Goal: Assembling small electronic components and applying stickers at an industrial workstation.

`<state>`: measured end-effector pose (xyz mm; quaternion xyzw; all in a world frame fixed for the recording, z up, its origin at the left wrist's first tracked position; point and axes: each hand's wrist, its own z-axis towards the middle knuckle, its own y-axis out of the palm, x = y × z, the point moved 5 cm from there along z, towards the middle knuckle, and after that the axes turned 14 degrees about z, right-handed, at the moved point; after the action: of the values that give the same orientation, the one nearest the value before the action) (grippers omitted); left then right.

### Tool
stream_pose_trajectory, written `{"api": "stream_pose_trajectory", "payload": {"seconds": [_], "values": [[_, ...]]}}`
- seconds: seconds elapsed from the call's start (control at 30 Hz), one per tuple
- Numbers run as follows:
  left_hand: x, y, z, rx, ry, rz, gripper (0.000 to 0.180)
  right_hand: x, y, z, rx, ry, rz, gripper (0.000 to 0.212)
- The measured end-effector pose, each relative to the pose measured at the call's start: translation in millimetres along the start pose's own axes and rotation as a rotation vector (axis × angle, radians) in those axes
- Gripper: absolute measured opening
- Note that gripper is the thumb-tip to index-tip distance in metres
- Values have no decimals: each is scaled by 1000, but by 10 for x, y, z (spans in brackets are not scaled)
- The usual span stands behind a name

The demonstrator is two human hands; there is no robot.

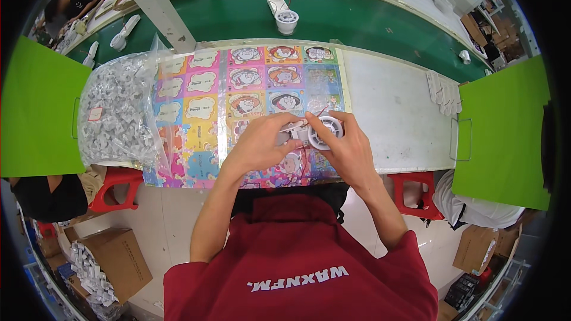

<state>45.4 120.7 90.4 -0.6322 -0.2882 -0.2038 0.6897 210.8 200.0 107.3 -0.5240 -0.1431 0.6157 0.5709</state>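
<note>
Over the patterned mat [203,137], both my hands grip a small white handheld fan [321,133] with a round grille. My left hand [266,141] is closed around its pale handle section [297,135], with the fingertips on top and the thumb below. The fingers of my right hand [350,150] are wrapped round the circular head, index finger across the grille. A thin red wire sticks up by the head, and dark wires hang beneath it. My fingers hide part of the handle.
A clear bag of small white parts [119,113] lies on the left. Green panels [44,107] flank the bench. Behind it, a green conveyor belt [229,15] carries another white fan assembly [286,19]. Several white pieces [444,92] sit at the right. A post [156,6] rises at the back left.
</note>
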Motion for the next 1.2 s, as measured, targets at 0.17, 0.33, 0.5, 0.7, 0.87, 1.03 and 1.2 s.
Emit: {"api": "stream_pose_trajectory", "payload": {"seconds": [0.17,0.33,0.5,0.7,0.87,1.03,1.2], "values": [[-53,27,-24,-30,-57,-175,39,12,2,-30,23,-44,-46,73],[-124,84,-29,-8,-34,-185,38,-22,-6,-50,8,-72,-67,73],[-178,73,-65,246,150,72,42,305,-44,6,-120,166,207,62],[-794,102,-271,617,-129,231,38,1277,-581,307,220,445,-46,68],[-698,113,-278,621,-14,380,23,2201,-302,789,586,444,283,72],[-777,109,-329,599,-66,214,20,2118,223,750,459,225,16,48],[-740,110,-322,639,-58,246,18,2053,216,697,375,235,81,29]]}}
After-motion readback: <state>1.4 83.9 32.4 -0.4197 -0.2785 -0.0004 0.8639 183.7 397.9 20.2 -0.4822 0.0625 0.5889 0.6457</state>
